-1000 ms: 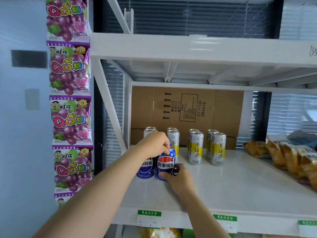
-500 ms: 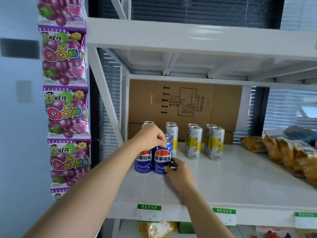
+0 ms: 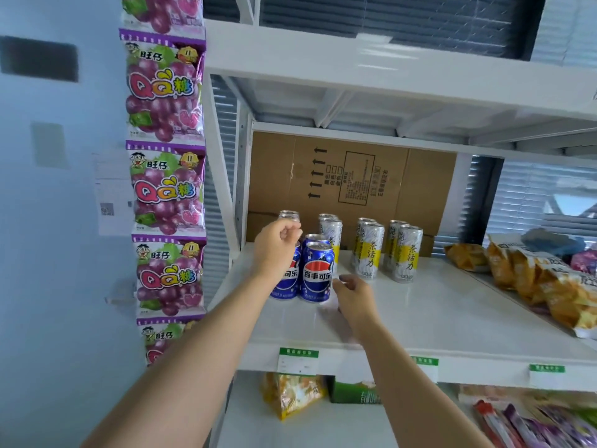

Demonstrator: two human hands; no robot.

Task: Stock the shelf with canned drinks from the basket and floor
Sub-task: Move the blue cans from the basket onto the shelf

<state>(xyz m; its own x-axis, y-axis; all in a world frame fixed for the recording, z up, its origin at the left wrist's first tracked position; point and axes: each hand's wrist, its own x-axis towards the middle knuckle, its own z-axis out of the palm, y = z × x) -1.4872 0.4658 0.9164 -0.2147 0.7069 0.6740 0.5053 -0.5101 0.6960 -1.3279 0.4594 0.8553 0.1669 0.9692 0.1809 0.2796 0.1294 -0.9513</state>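
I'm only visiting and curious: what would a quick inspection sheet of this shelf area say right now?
Surface: white shelf, green price labels on its front edge.
Job's things: blue cola cans upright at the left; tall silver-yellow cans in rows behind and beside them.
Clutter: yellow snack bags at the right; cardboard box at the back.
Hands: left hand curled in front of the leftmost blue can, contact unclear; right hand relaxed beside the cola cans, holding nothing.
Cables: nothing seen.
Surroundings: purple candy bags hanging at the left; window blinds behind; more packets on the shelf below.
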